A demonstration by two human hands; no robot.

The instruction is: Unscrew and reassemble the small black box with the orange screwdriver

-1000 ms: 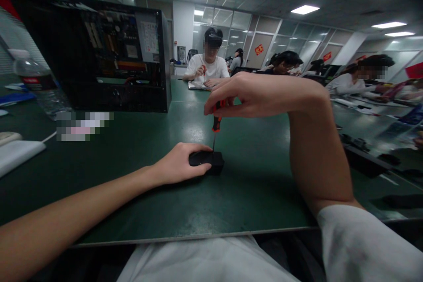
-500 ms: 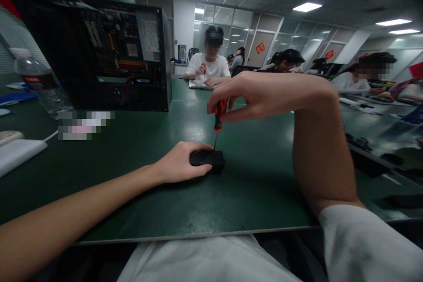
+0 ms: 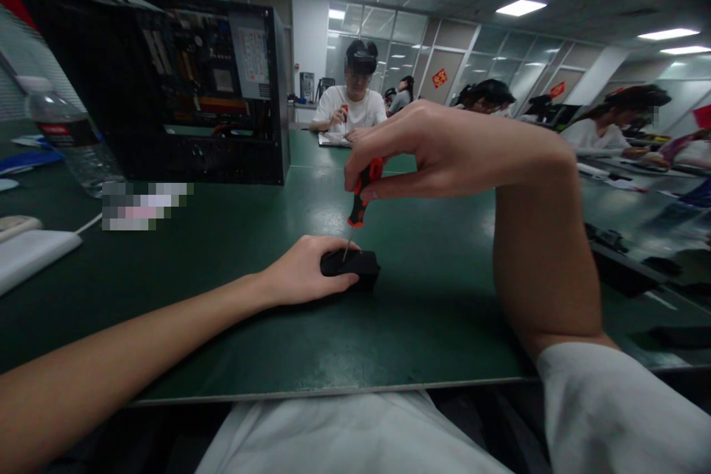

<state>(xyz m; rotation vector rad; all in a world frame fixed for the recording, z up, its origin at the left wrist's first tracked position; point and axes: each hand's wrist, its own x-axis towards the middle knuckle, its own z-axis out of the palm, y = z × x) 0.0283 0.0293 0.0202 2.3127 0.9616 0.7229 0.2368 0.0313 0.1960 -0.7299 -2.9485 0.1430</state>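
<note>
The left hand (image 3: 303, 270) lies flat on the green counter (image 3: 433, 311) with its fingers curled over the near end of a small black device (image 3: 355, 266), pinning it down. The device sits on the counter just in front of the person, its right end sticking out past the fingertips. Directly above it the right hand (image 3: 438, 152) hangs with the wrist bent sharply, thumb and fingers pinched shut around the red-and-black handle of a screwdriver (image 3: 358, 200). The screwdriver tilts, handle up to the right, its thin shaft running down and left so the tip meets the top of the device, close to the left fingers. So the device is under the left hand and straight below the right one, joined to it only by the tool.

There is one device and one screwdriver in these two hands. On the counter farther back stands one open computer case (image 3: 167, 81) with its boards showing, and left of it one clear water bottle (image 3: 67, 141). A white pad (image 3: 30, 252) lies at the left edge. Across the counter a person in a white shirt (image 3: 349, 107) sits holding another red tool; at least three more people sit along the right side, too blurred to say what they handle.
</note>
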